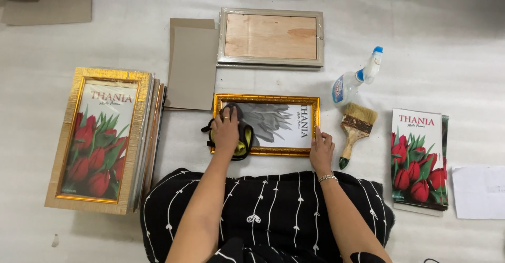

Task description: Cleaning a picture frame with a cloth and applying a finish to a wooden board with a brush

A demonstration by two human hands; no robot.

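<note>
Head cam looking straight down at the floor, so here's what I've got. Left hand (226, 131) is pressed flat on a black and yellow cloth (239, 136), fingers curled over it, sitting on the left end of a gold picture frame (265, 98). Right hand (321, 150) isn't really gripping anything, just fingers spread and resting on the frame's lower right corner. The frame lies right in front of my lap with its long axis running left to right, so the uncovered glass stretches away to the right of the cloth, toward the right hand. Around it: a stack of gold frames (100, 136) with red tulip inserts off to the left, grey cardboard sheets (192, 65) just above left, a silver frame (271, 36) face down with its wooden backing showing further up. On the right there's a clear spray bottle (355, 78) with a blue nozzle, a paintbrush (355, 131) just beside it, then a pile of red tulip prints (419, 157) and a white sheet (481, 192) at the edge.
</note>
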